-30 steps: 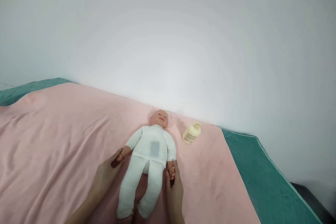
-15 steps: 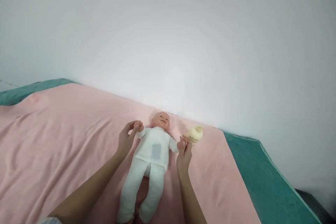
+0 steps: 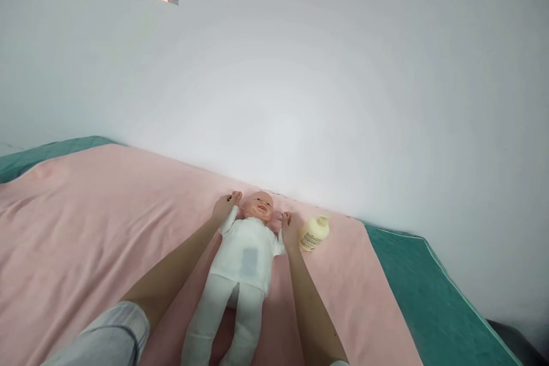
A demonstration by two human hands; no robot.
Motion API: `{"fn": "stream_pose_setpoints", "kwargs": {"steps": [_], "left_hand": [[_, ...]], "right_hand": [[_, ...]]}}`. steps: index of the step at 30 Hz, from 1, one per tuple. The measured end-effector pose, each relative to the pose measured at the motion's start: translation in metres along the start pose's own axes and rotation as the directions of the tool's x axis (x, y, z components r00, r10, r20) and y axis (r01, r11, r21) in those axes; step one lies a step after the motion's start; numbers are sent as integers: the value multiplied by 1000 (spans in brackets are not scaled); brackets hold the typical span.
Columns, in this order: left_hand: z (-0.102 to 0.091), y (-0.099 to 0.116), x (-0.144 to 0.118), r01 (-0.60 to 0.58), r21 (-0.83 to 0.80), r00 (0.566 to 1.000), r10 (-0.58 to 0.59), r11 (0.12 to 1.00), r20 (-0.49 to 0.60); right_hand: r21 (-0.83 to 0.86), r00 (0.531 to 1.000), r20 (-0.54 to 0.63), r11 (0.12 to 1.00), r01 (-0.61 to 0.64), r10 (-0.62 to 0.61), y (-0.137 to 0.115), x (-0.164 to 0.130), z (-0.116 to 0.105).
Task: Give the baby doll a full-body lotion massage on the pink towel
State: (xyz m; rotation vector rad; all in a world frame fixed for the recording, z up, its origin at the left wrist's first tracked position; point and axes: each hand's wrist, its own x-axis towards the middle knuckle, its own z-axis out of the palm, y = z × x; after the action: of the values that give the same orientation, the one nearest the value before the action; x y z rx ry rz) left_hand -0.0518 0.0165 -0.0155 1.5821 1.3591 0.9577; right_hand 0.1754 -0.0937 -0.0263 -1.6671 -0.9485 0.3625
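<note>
Head view: a doll [image 3: 242, 266] in a white suit lies on its back on a pink blanket [image 3: 86, 223] spread over a bed with a green sheet [image 3: 429, 297]. Its long axis runs away from the person, head toward the white wall [image 3: 300, 97] and legs toward the camera, tilted a little so the feet sit left of the head.

The left hand [image 3: 223, 207] is closed around the doll's small hand on that side and holds it up beside the head. The right hand [image 3: 288, 230] grips the other small hand in the same way, just right of the head. Both doll arms are raised, one on each side of the face, and both of the person's forearms run alongside the body. The two hands look about equally near the doll's head.

A cream bottle [image 3: 314, 233] lies on its side on the blanket just right of the right hand, cap pointing toward the wall. It is much nearer that hand than the left. It carries a label with dark lines of print, too small to read. A grey patch shows on the doll's belly; no writing can be made out there.
</note>
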Motion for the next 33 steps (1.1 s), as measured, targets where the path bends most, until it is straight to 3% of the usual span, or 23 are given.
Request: {"fn": "stream_pose_setpoints", "kwargs": {"steps": [6, 11, 18, 24, 29, 33], "left_hand": [[6, -14, 13, 19, 126, 999, -23, 992, 36], [4, -9, 1, -17, 103, 1000, 17, 995, 4], [-10, 7, -30, -78, -13, 993, 76, 997, -93], [-23, 11, -59, -130, -135, 982, 109, 982, -155], [-38, 9, -97, -224, -245, 966, 182, 943, -185], [-55, -4, -132, -199, -124, 970, 178, 972, -166]], "right_hand": [[-3, 996, 50, 997, -71, 71, 16, 7, 6], [6, 1000, 9, 1000, -2, 2, 11, -5, 4], [66, 989, -40, 987, 146, -144, -7, -37, -6], [91, 979, -40, 975, 202, -199, -16, -69, -22], [19, 988, -38, 989, 148, -147, -27, -107, -41], [-45, 999, -30, 999, 23, -24, -31, -141, -57]]}}
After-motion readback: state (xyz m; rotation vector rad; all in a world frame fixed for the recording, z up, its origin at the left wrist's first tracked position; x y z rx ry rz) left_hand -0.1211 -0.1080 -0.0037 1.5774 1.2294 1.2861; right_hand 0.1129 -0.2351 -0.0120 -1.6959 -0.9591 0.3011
